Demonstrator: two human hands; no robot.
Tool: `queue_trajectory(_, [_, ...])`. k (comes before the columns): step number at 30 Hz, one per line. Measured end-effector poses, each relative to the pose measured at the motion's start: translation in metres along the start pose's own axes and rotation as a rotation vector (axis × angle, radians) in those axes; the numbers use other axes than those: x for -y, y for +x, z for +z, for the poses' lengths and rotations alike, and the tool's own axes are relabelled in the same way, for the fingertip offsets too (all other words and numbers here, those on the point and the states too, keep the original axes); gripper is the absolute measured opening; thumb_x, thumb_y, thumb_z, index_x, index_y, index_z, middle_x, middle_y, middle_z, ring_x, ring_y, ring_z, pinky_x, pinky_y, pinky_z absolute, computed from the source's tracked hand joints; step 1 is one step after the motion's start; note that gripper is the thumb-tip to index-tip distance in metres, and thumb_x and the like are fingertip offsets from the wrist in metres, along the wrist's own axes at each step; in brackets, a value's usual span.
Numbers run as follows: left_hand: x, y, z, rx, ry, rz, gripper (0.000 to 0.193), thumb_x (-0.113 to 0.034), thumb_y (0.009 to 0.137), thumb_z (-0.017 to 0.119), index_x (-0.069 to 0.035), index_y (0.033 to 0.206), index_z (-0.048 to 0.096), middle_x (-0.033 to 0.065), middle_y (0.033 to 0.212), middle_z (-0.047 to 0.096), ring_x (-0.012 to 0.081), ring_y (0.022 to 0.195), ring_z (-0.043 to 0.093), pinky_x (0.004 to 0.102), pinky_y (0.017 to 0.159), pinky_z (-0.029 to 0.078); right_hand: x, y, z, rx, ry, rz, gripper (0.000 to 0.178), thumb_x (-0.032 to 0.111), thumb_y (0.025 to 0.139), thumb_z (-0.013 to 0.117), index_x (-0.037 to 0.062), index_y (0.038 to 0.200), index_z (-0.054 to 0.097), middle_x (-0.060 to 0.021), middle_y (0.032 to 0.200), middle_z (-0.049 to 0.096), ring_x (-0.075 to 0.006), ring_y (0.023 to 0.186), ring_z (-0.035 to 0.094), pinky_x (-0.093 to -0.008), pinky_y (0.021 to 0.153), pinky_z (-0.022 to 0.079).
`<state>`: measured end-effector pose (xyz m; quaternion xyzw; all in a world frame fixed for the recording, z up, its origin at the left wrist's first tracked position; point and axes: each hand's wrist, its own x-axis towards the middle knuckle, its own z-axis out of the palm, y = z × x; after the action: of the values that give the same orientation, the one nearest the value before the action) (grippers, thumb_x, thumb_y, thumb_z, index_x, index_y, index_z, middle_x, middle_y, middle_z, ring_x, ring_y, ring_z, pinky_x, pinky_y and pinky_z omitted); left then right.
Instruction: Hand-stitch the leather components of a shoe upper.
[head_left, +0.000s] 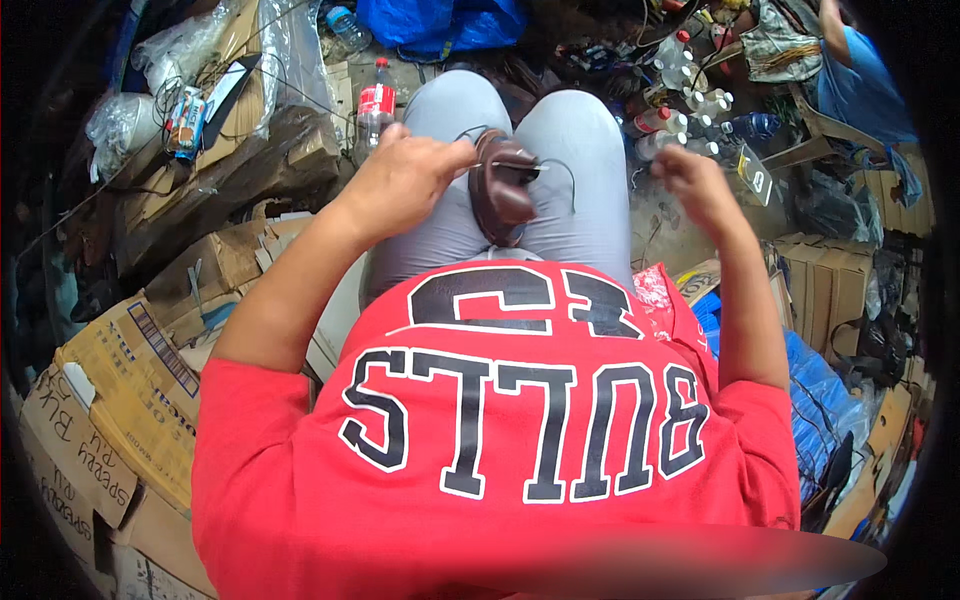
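A dark brown leather shoe (pixel 505 195) is wedged between my thighs, its opening facing up. A thin dark thread (pixel 573 190) loops out from its right side and hangs over my right thigh. Beside the shoe's upper left edge is my left hand (pixel 415 175), closed, with thumb and fingertips pinched together. Another bit of dark thread arcs between those fingertips and the shoe. Out to the right, apart from the shoe, my right hand (pixel 697 187) is raised with its fingers curled in. Motion smears it, and whatever it grips cannot be made out.
A red-labelled bottle (pixel 376 105) stands by my left knee. Several bottles (pixel 675 125) cluster beyond my right knee. Flattened cardboard (pixel 130 370) is piled at left, boxes (pixel 825 285) and blue plastic (pixel 825 400) at right. Another person's blue clothing (pixel 865 90) shows far right.
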<state>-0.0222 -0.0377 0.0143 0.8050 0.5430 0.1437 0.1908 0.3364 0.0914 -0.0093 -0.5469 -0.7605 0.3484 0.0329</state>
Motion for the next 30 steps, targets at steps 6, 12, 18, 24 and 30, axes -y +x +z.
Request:
queue_trajectory(6, [-0.017, 0.031, 0.008, -0.089, 0.081, 0.094, 0.012, -0.007, 0.083, 0.052, -0.012, 0.093, 0.055, 0.0083, 0.072, 0.06, 0.028, 0.076, 0.058, 0.0399, 0.076, 0.036, 0.081, -0.009, -0.024, -0.294, 0.325, -0.435, 0.014, 0.013, 0.089, 0.056, 0.0011, 0.097, 0.06, -0.0038, 0.087, 0.061, -0.0131, 0.08, 0.056, -0.0266, 0.076, 0.044])
queue_trajectory(12, [-0.021, 0.042, 0.011, -0.024, 0.155, 0.09, 0.009, -0.009, 0.084, 0.049, -0.012, 0.09, 0.055, 0.009, 0.073, 0.061, 0.0276, 0.078, 0.059, 0.0392, 0.075, 0.036, 0.119, 0.001, 0.003, -0.115, -0.264, -0.718, 0.008, 0.011, 0.081, 0.06, 0.0034, 0.083, 0.061, -0.0105, 0.079, 0.061, -0.0285, 0.079, 0.058, -0.0368, 0.07, 0.044])
queue_trajectory(18, [-0.016, 0.036, 0.013, -0.039, 0.153, 0.117, 0.008, -0.01, 0.084, 0.05, -0.012, 0.09, 0.055, 0.0084, 0.073, 0.061, 0.0272, 0.078, 0.06, 0.0391, 0.074, 0.035, 0.125, 0.009, 0.032, -0.028, -0.426, -0.705, 0.011, 0.017, 0.082, 0.058, 0.0078, 0.084, 0.063, -0.008, 0.081, 0.064, -0.0266, 0.083, 0.061, -0.0398, 0.076, 0.043])
queue_trajectory(24, [-0.014, 0.043, 0.022, -0.05, 0.16, 0.14, 0.01, -0.01, 0.082, 0.05, -0.012, 0.091, 0.055, 0.0086, 0.073, 0.061, 0.0268, 0.078, 0.06, 0.0398, 0.074, 0.036, 0.122, 0.019, 0.049, 0.017, -0.463, -0.756, 0.011, 0.015, 0.081, 0.057, 0.0077, 0.088, 0.061, -0.0099, 0.086, 0.063, -0.0284, 0.088, 0.06, -0.0408, 0.076, 0.043])
queue_trajectory(30, [-0.004, 0.034, 0.015, 0.008, 0.139, 0.2, 0.012, -0.008, 0.08, 0.05, -0.011, 0.091, 0.055, 0.0065, 0.075, 0.061, 0.0259, 0.079, 0.06, 0.0389, 0.076, 0.036, 0.116, 0.017, 0.047, 0.046, -0.406, -0.801, 0.009, 0.008, 0.077, 0.056, 0.0087, 0.085, 0.059, -0.0093, 0.082, 0.06, -0.0295, 0.086, 0.057, -0.0404, 0.075, 0.043])
